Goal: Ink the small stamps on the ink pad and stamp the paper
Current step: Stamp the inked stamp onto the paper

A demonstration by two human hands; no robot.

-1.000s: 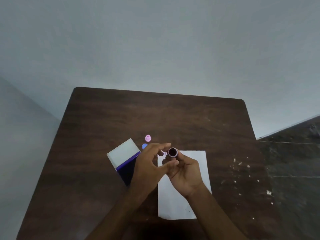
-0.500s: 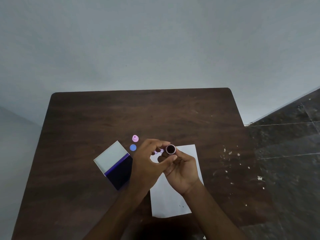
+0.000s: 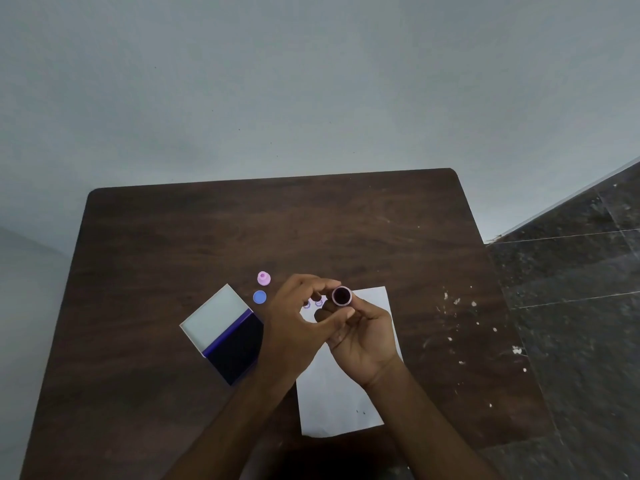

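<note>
Table: dark brown wooden tabletop (image 3: 242, 237), speckled with white flecks toward its right edge.
Surroundings: plain grey wall (image 3: 311, 81) behind; dark stone floor (image 3: 571, 289) to the right.
Ink pad: open rectangular case with a white lid and dark blue pad (image 3: 227, 334), lying left of the paper, its right corner hidden behind the left wrist.
Loose pieces: small pink plastic stamp (image 3: 264, 278) standing upright just beyond the ink pad; round blue plastic cap (image 3: 259, 297) flat on the table just beside it, nearer the camera.
Paper: white rectangular sheet (image 3: 339, 403) on the table, largely covered by both hands; two faint purple stamp marks (image 3: 318, 303) peeking out between the fingers near its far edge.
Held stamp: small round pink-rimmed stamp with a dark face (image 3: 342, 295), raised above the far end of the paper, face turned up toward the camera.
Right hand (image 3: 363, 337): palm up, fingers curled, pinching the held stamp from below.
Left hand (image 3: 298, 323): arched over from the left, thumb and forefinger closing around the same stamp; exact contact hard to tell.
Obstruction: forearms crossing the near edge of the table and the paper's lower left.
</note>
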